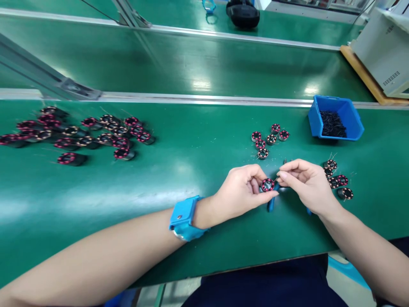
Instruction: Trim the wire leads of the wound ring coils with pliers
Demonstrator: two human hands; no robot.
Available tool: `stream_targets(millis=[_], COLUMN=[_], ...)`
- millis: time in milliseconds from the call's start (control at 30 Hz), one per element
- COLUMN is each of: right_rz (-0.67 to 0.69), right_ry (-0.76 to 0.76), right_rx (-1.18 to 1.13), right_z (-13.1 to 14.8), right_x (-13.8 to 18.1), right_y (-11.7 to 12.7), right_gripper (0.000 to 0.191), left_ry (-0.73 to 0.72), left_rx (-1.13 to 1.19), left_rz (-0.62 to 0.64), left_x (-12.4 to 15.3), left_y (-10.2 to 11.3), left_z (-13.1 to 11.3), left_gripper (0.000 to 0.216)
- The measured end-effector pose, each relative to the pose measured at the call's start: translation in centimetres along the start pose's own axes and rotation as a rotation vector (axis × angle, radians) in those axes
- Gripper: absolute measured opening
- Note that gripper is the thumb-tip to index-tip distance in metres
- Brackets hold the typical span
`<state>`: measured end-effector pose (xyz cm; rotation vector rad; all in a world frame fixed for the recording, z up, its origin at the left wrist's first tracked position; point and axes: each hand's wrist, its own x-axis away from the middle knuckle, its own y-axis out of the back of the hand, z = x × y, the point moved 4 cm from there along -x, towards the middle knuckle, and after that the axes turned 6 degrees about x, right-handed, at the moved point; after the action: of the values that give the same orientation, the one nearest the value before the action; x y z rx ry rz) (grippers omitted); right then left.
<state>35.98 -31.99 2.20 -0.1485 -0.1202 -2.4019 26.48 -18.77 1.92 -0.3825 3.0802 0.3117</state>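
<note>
My left hand (pixel 244 189) pinches a small round coil part (pixel 267 184) with red windings, held just above the green table (pixel 191 170). My right hand (pixel 305 182) is closed in a pinch right beside it, fingertips at the part's upper right edge, apparently on a thin wire. A blue-handled tool (pixel 271 202) lies on the table under both hands. A blue wrist strap (pixel 185 218) sits on my left wrist.
Several coil parts lie in a small group (pixel 268 138) behind my hands, another group (pixel 337 179) to the right, and a large scatter (pixel 83 134) at the far left. A blue bin (pixel 335 117) of black pieces stands at the back right. Metal rails cross beyond.
</note>
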Motion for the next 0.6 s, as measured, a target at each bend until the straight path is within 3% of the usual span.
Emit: stream_targets(millis=[333, 467, 600], right_rz=[0.038, 0.127, 0.169], right_ry=[0.030, 0.063, 0.212], right_rx=[0.096, 0.223, 0.382], right_z=[0.0, 0.1, 1.0], right_x=[0.4, 0.7, 1.0], right_y=[-0.1, -0.3, 0.0], right_gripper=[0.022, 0.015, 0.028], left_ry=[-0.010, -0.029, -0.049], left_rx=[0.000, 0.007, 0.010], left_rz=[-0.003, 0.001, 0.007], left_x=[0.0, 0.0, -0.1], left_y=[0.0, 0.0, 0.0], left_z=[0.0, -0.1, -0.1], left_gripper=[0.027, 0.027, 0.027])
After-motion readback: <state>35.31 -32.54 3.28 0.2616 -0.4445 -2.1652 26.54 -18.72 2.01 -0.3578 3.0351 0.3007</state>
